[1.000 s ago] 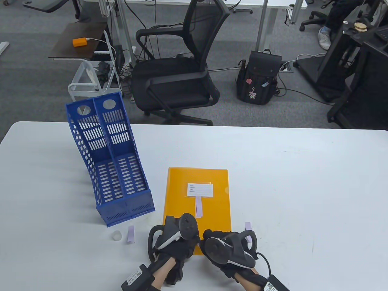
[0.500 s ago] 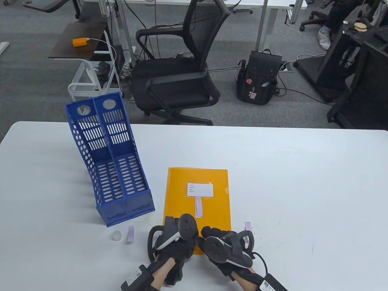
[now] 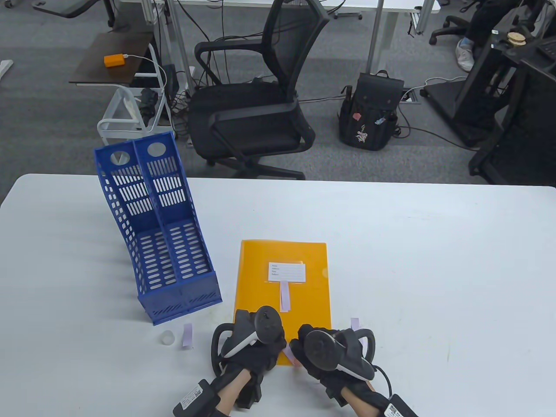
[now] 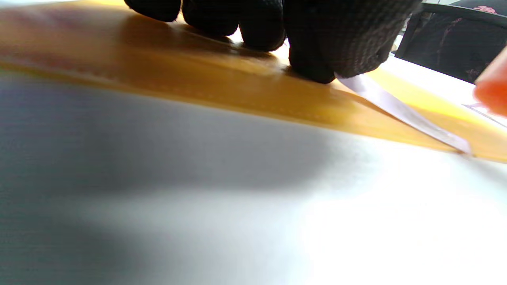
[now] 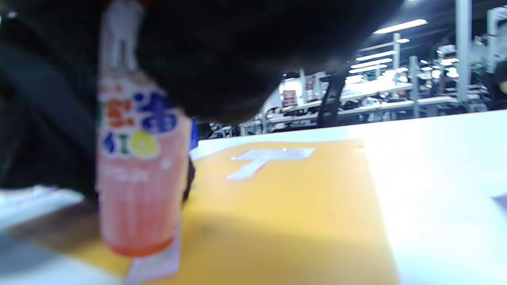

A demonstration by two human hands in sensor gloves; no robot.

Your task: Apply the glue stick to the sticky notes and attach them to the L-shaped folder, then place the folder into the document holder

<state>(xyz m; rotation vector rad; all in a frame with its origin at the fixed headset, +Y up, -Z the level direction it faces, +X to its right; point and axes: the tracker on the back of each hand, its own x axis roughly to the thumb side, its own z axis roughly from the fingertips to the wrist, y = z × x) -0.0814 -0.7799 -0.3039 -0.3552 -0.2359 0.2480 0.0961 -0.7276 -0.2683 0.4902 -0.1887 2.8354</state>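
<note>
Right at the near edge of the table point(image 3: 434, 260), both hands are busy over one slip of paper. The left hand point(image 3: 249, 343) has its fingertips point(image 4: 313, 65) pressed down on the near end of the orange folder point(image 3: 260, 282), and they pin one end of a pale sticky note point(image 4: 400, 113) that runs out over the folder's edge onto the white tabletop. The right hand point(image 3: 330, 352) is clenched around a pink glue stick point(image 5: 136, 170), held upright with its tip down on that same note. So gluing is under way on this one, by the look of it; it is not stuck on yet.

Just beside the hands, two more lilac notes wait on the table: one note to the left point(image 3: 187, 335), next to a small clear cap point(image 3: 167, 337) that I take to be the glue stick's, and one note to the right point(image 3: 355, 323), close by the right hand. Neither looks handled.

A little farther out, one strip point(image 3: 284, 296) already lies flat on the folder, hanging just below its white label point(image 3: 286, 272). That one seems done.

Farther still, to the left, the blue document holder point(image 3: 156, 234) stands with both compartments empty. The folder lies flat on the table beside it, not touching it.

My read: one note attached, one being glued, maybe two to go, and the filing of the folder has not begun.
</note>
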